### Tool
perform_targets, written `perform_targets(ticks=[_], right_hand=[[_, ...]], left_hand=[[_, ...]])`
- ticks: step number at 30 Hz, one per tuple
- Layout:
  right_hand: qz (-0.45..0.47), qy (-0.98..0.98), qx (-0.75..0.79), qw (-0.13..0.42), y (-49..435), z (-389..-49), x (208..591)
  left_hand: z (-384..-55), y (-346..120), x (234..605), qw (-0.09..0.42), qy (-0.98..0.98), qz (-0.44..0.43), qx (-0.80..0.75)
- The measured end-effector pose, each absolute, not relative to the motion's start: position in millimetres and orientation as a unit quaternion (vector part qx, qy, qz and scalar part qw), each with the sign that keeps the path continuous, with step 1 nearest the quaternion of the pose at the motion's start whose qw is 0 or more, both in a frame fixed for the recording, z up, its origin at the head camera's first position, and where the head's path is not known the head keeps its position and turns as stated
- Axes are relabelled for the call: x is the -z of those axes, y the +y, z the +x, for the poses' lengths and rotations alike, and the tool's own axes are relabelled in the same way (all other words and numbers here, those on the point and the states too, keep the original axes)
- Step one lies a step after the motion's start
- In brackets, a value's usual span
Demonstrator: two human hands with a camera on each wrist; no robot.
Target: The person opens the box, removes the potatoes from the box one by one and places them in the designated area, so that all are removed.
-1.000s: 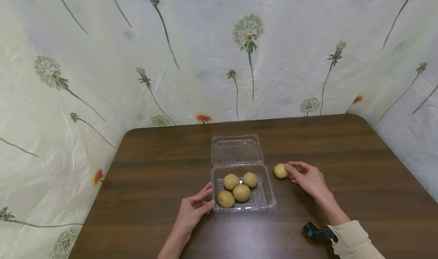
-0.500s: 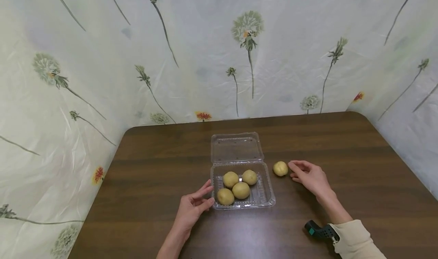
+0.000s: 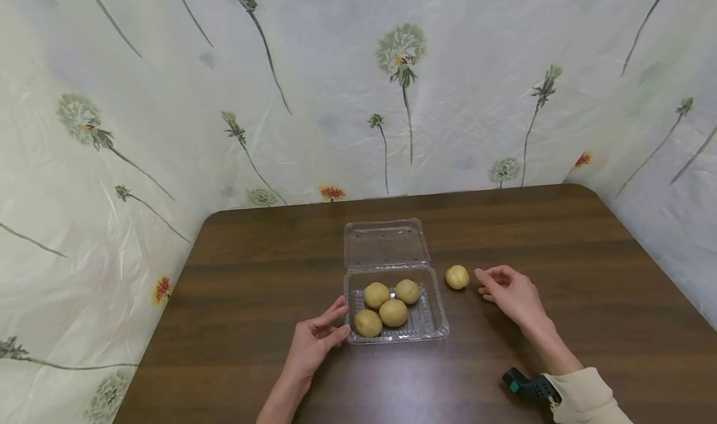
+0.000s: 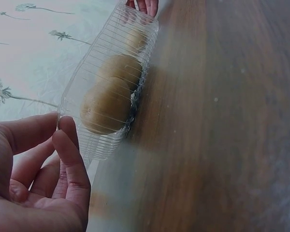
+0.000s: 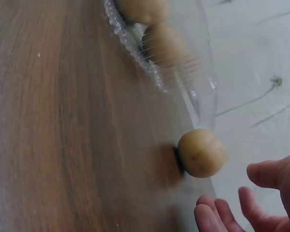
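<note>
A clear plastic clamshell container lies with its lid folded back, and several potatoes rest inside it. My left hand is at its left side; in the left wrist view, thumb and fingertips pinch the container's rim. One single potato sits on the table just right of the container. My right hand is to the right of that potato, a small gap apart, holding nothing. The right wrist view has its fingers spread loosely beside the loose potato.
All of this stands on a dark brown wooden table with rounded far corners. A sheet with printed flowers hangs behind it and at both sides. A black strap is at my right wrist, by a light sleeve.
My right hand touched the loose potato a second ago; it has let go and drawn back slightly to the right. The left hand keeps its place at the container.
</note>
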State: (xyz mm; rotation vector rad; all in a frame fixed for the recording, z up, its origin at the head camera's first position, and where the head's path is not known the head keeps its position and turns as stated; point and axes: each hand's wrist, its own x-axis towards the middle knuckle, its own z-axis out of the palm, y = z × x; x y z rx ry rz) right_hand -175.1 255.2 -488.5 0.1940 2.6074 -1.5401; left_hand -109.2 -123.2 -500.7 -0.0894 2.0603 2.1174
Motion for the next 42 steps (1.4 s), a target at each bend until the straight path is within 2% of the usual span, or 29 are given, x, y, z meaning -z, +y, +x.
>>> perform_targets(ticks=[15, 33, 42], right_hand=[[0.018, 0.900, 0.435, 0.036, 235.7, -155.9, 470.5], [-0.049, 0.918, 0.393, -0.024, 207.6, -136.9, 461.5], [-0.133, 0.891, 0.432, -0.036, 196.6, -132.6, 461.0]], left_hand=[[-109.6, -124.3, 502.8, 0.098, 0.688, -0.021, -0.718], [-108.4, -124.7, 502.4, 0.098, 0.690, -0.021, -0.716], [-109.0, -124.8, 503.1, 0.095, 0.695, -0.024, -0.713]])
